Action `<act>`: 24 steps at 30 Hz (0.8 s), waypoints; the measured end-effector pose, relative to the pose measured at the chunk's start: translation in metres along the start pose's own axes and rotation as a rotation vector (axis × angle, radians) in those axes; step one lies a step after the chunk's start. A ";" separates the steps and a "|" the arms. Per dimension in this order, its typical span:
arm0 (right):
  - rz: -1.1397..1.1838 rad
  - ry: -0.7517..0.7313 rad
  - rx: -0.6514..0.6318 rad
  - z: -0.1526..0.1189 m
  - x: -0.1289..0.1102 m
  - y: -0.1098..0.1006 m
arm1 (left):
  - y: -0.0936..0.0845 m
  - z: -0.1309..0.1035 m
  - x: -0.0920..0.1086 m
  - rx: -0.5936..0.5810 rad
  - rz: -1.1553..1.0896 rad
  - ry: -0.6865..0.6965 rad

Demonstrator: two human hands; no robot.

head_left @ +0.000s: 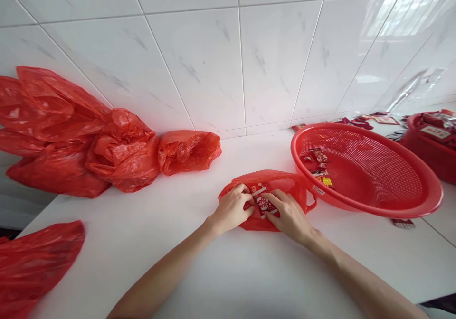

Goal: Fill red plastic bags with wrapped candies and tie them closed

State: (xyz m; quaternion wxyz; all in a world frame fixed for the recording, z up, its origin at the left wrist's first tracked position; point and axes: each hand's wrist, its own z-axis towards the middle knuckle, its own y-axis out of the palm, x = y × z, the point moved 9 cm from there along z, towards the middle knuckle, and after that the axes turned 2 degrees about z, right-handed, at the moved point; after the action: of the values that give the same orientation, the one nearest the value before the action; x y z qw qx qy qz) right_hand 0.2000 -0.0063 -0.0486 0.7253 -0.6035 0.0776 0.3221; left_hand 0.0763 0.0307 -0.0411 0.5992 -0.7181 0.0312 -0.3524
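A red plastic bag lies on the white table in front of me, with a handle loop at its right end. On it or in its mouth is a dark red packet with white print. My left hand is at the packet's left side, its fingers curled together at the edge; what lies under the fingertips is hidden. From the right, my right hand rests on the packet with its fingers spread and bent, the tips touching its surface.
A large red plastic basket with a few small wrapped items stands close on the right. Behind it is another red container with packets. Filled red bags line the tiled wall at the left, and another lies front left.
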 end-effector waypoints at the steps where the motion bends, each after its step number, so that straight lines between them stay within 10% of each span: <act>1: -0.012 0.021 0.023 0.000 0.003 -0.003 | 0.000 0.000 0.000 -0.009 0.000 -0.006; 8: 0.159 0.114 0.255 0.000 0.025 -0.030 | -0.005 -0.001 -0.004 -0.082 0.001 -0.017; 24: 0.033 0.043 0.053 0.000 0.014 -0.012 | -0.045 -0.007 -0.030 -0.062 0.136 -0.109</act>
State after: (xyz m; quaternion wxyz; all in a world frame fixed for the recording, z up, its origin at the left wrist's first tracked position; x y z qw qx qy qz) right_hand 0.2179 -0.0020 -0.0458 0.7338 -0.5893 0.1116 0.3190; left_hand 0.0333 0.0516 -0.0152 0.6002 -0.7505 0.0581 -0.2705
